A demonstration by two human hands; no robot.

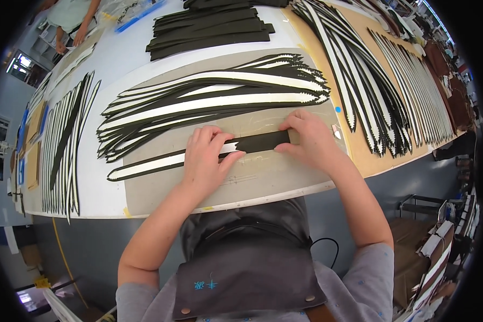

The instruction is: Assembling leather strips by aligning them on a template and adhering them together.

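A long black strip (pixel 263 142) lies across the grey mat (pixel 252 188) in front of me, with a narrower white strip (pixel 155 163) along its left part. My left hand (pixel 205 156) pinches the strip near its middle, where the white piece's notched end shows between thumb and fingers. At the strip's right end my right hand (pixel 309 138) grips the bare black part between thumb and fingers. Just beyond both hands rests a thick pile of black strips with white centres (pixel 214 102), their notched ends fanned at either side.
Plain black strips (pixel 209 29) are stacked at the far side. More black-and-white strips (pixel 354 75) lie on the tan board at right, beside a row of thin strips (pixel 413 86). Others (pixel 67 150) spread at left. Another person's hands (pixel 72 43) are at the far left.
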